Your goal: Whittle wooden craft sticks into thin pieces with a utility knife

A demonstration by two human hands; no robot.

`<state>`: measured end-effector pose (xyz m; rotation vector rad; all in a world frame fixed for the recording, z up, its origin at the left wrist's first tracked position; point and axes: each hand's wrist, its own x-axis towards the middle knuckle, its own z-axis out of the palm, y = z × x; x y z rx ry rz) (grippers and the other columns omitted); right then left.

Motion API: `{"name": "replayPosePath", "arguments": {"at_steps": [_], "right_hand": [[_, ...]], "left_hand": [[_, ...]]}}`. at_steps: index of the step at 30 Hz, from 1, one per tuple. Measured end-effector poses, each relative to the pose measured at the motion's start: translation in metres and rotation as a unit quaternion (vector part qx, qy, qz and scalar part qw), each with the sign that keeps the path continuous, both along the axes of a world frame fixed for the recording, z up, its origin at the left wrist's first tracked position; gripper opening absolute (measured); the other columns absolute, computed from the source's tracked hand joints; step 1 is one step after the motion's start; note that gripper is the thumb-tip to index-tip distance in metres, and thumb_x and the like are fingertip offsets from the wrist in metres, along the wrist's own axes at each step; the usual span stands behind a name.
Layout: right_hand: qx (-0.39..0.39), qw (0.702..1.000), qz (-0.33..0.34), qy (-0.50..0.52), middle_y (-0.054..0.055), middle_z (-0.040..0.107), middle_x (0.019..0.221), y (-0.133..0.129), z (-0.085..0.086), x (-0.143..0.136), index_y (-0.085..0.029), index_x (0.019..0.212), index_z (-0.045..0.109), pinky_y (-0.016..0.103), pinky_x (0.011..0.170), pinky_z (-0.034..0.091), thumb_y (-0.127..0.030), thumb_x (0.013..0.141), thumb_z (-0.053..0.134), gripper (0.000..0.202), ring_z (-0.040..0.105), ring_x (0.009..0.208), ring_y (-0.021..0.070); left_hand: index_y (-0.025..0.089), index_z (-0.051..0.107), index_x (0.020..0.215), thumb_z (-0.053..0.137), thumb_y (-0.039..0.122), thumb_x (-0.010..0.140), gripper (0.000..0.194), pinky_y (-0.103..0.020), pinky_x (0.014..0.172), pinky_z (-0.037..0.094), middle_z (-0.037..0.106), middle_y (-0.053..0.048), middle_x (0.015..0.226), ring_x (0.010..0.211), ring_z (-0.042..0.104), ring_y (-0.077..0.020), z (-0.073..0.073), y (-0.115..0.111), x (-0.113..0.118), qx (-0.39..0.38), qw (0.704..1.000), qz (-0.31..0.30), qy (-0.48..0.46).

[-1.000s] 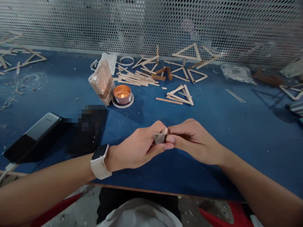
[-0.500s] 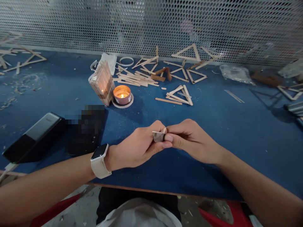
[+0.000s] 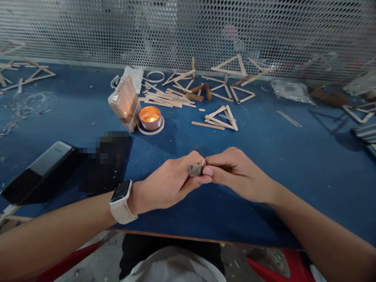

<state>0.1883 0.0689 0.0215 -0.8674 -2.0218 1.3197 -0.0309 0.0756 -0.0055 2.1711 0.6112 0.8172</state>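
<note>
My left hand [image 3: 173, 180], with a watch at its wrist, is closed in front of me over the near part of the table. My right hand [image 3: 237, 174] meets it, thumb and fingers pinched together. Between them is a small grey folded piece [image 3: 195, 170], perhaps sandpaper; its kind is not certain. The right thumb presses its right end, and the left thumb lies just below. A pale edge shows above it, mostly hidden by the fingers.
Beyond my hands a lit candle in a tin [image 3: 150, 118] stands by a wrapped pack of wooden sticks [image 3: 125, 102]. Loose craft sticks [image 3: 167, 97] and a stick triangle [image 3: 221, 117] lie farther back. A power bank [image 3: 41, 170] is at left. A perforated metal screen [image 3: 188, 35] borders the back.
Both hands keep nearly the same grip. The grey piece has tilted slightly between the fingers. The whole view has shifted a little.
</note>
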Motion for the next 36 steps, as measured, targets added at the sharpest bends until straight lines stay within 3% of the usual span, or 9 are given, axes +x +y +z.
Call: {"name": "replayPosePath", "arguments": {"at_steps": [11,16,23,36], "right_hand": [[0.022,1.0,0.013,0.01,-0.007,0.034,0.06,-0.0007,-0.0029,0.0002,-0.014,0.075,0.065,0.022,0.046,0.022,-0.045,0.107,0.059,0.045,0.027,0.052,0.0056],[0.045,0.999,0.003,0.011,-0.006,0.035,0.06,-0.0009,-0.005,0.0003,-0.015,0.071,0.063,0.022,0.047,0.023,-0.044,0.107,0.059,0.046,0.028,0.053,0.0057],[0.04,0.999,-0.005,0.009,-0.006,0.035,0.061,-0.0011,-0.0075,0.0002,-0.015,0.07,0.059,0.023,0.049,0.023,-0.043,0.108,0.058,0.048,0.028,0.054,0.0059],[0.044,0.999,-0.019,0.02,-0.007,0.032,0.061,-0.0007,-0.0097,-0.0009,-0.017,0.067,0.052,0.022,0.048,0.021,-0.042,0.107,0.062,0.047,0.027,0.053,0.005]], "left_hand": [[0.024,0.044,0.099,0.048,0.045,0.11,0.024,-0.024,0.057,0.039,0.054,0.005,0.083,0.064,0.053,-0.0099,0.006,-0.0001,0.0008,-0.026,1.0,-0.009,-0.001],[0.025,0.042,0.099,0.049,0.049,0.109,0.027,-0.025,0.057,0.038,0.053,0.006,0.082,0.064,0.052,-0.0101,0.0037,0.0009,0.0002,-0.039,0.999,-0.01,-0.003],[0.024,0.044,0.1,0.049,0.039,0.11,0.019,-0.023,0.06,0.039,0.05,0.007,0.084,0.065,0.051,-0.0085,0.0029,0.0025,0.0002,-0.004,1.0,-0.013,-0.019],[0.024,0.044,0.1,0.046,0.049,0.111,0.027,-0.026,0.06,0.041,0.051,0.004,0.085,0.064,0.05,-0.0104,-0.0008,0.0021,-0.0011,-0.025,1.0,-0.005,-0.013]]}}
